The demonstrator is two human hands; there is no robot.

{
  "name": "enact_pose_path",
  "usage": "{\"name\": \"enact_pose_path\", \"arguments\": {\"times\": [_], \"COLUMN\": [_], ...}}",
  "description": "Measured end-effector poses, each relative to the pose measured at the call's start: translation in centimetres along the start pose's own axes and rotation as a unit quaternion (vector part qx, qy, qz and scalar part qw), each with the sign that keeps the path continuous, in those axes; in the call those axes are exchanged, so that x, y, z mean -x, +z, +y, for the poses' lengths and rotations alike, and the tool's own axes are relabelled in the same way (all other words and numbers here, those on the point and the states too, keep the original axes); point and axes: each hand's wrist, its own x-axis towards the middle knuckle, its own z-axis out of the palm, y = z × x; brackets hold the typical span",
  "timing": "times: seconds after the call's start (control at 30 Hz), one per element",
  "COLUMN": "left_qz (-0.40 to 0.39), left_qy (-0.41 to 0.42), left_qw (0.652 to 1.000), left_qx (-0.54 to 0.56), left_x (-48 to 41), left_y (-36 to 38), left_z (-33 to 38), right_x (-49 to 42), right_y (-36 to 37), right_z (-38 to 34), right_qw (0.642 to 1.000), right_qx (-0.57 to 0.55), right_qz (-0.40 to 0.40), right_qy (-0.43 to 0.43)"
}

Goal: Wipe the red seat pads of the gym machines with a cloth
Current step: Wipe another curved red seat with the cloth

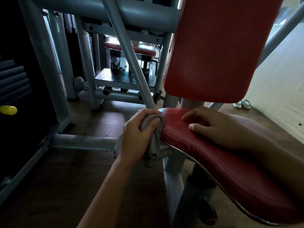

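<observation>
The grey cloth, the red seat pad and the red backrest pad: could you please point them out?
grey cloth [154,148], head view, hanging folds
red seat pad [175,121], head view, top surface
red backrest pad [213,55], head view, centre

The seat pad [222,155] is covered in red leather-like vinyl, smooth with a faint grain, a stitched seam along its edge and a dull sheen. The back pad [218,46] wears the same red covering, a little glossier. The cloth [153,145] is soft grey fabric, matt and crumpled. The machine frame [130,53] is grey painted metal tube, satin-smooth. The foot plate [115,78] is dark patterned metal, shiny. The floor [57,178] looks like matt brown wood.
</observation>
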Motion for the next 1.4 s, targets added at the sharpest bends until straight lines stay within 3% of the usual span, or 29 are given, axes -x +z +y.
{"name": "enact_pose_path", "arguments": {"times": [0.07,0.2,0.37,0.63,0.8,0.9,1.0,1.13,1.27,1.4], "left_qz": [-0.009,-0.046,-0.094,-0.166,-0.339,-0.302,-0.305,-0.278,-0.276,-0.127], "left_qy": [-0.005,-0.112,-0.01,0.048,0.005,-0.046,-0.072,-0.011,-0.014,-0.041], "left_qw": [1.0,0.993,0.984,0.955,0.917,0.939,0.937,0.94,0.929,0.979], "left_qx": [-0.009,0.014,-0.151,-0.242,-0.209,-0.16,-0.157,-0.197,-0.244,-0.154], "left_x": [-1.6,-5.5,-3.7,-6.3,-5.9,-6.7,-6.6,-5.3,-4.9,-4.0], "left_y": [0.1,0.3,-0.3,1.4,5.1,2.6,0.0,1.9,6.2,6.6], "left_z": [-0.2,-1.3,0.5,5.9,9.0,8.3,6.9,6.0,6.0,4.9], "right_x": [0.0,0.0,-0.1,0.2,0.7,0.8,0.9,0.7,0.7,1.4], "right_y": [-0.1,-0.1,0.1,-0.1,-0.8,-0.9,-1.1,-1.2,-1.2,-1.1], "right_z": [0.0,0.3,0.8,2.5,3.2,3.2,3.0,3.1,3.0,2.6], "right_qw": [1.0,0.999,0.997,0.966,0.912,0.904,0.899,0.893,0.892,0.936], "right_qx": [-0.019,-0.028,-0.045,-0.083,-0.17,-0.213,-0.234,-0.255,-0.278,-0.257], "right_qz": [0.008,0.02,0.049,0.196,0.286,0.29,0.295,0.305,0.32,0.231], "right_qy": [0.0,0.009,0.024,0.145,0.24,0.232,0.225,0.21,0.156,0.071]}}
